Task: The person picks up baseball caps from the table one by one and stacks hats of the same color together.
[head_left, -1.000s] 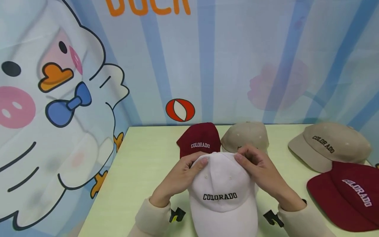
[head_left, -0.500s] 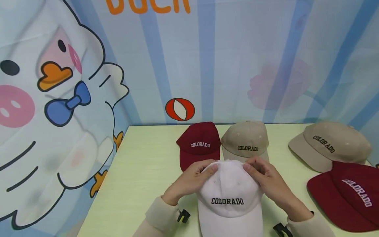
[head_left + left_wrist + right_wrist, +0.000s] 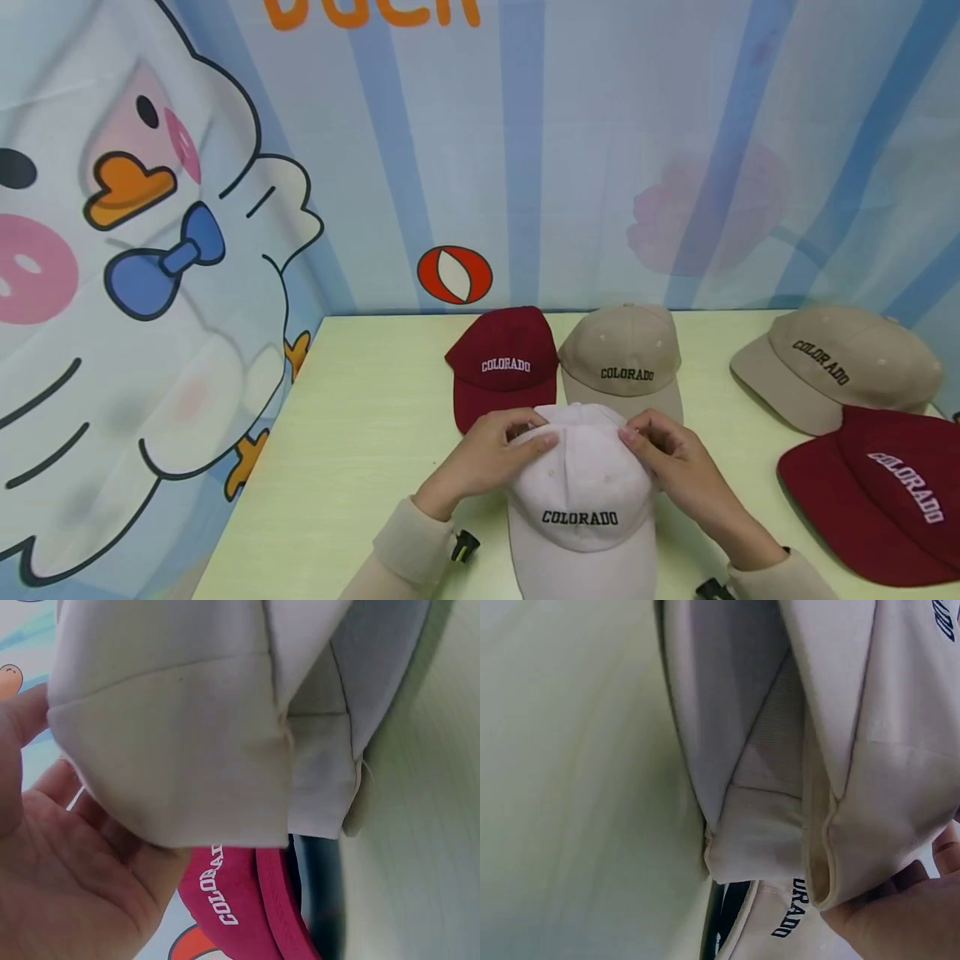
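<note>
A white cap (image 3: 579, 483) with dark COLORADO lettering hangs between both hands, brim toward me. My left hand (image 3: 491, 454) pinches the left side of its crown, thumb in front and fingers behind. On the opposite side my right hand (image 3: 678, 467) grips the crown in the same way. Behind and beneath it shows the crown of a second white cap (image 3: 585, 412). In the left wrist view that lower cap (image 3: 322, 757) lies close to the table, with the held cap (image 3: 172, 757) over it. The right wrist view shows the same layering, a gap between the two brims.
Just beyond the white caps stand a dark red cap (image 3: 506, 358) and a beige cap (image 3: 626, 342), side by side. At the right lie another beige cap (image 3: 847, 358) and a dark red cap (image 3: 885, 500), overlapping. A printed cloth backdrop (image 3: 585, 150) rises behind the pale yellow table (image 3: 360, 417).
Both hands and the white cap have moved right and toward me. The second white cap's crown now shows behind the held one, and the middle beige cap's lettering has come into view.
</note>
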Demonstrator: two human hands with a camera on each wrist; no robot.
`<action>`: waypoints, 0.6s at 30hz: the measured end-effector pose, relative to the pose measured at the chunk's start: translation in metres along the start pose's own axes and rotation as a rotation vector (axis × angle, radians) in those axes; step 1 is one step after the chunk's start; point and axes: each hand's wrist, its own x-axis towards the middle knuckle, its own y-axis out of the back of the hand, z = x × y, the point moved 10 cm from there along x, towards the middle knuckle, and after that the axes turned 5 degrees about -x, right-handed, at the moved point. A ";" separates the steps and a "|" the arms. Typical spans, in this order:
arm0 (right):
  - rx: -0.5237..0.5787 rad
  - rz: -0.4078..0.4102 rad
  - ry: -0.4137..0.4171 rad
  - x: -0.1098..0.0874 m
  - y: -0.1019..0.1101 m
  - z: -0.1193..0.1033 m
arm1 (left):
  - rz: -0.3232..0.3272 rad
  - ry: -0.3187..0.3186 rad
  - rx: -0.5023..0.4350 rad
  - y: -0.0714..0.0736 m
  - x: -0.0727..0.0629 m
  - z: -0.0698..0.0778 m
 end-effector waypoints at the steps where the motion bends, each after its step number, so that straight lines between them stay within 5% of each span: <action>1: -0.006 0.008 0.005 0.000 0.000 0.000 | 0.006 0.001 0.007 0.001 0.000 0.000; 18: -0.071 0.075 -0.021 0.005 0.004 0.015 | 0.001 0.038 0.073 0.001 0.000 -0.016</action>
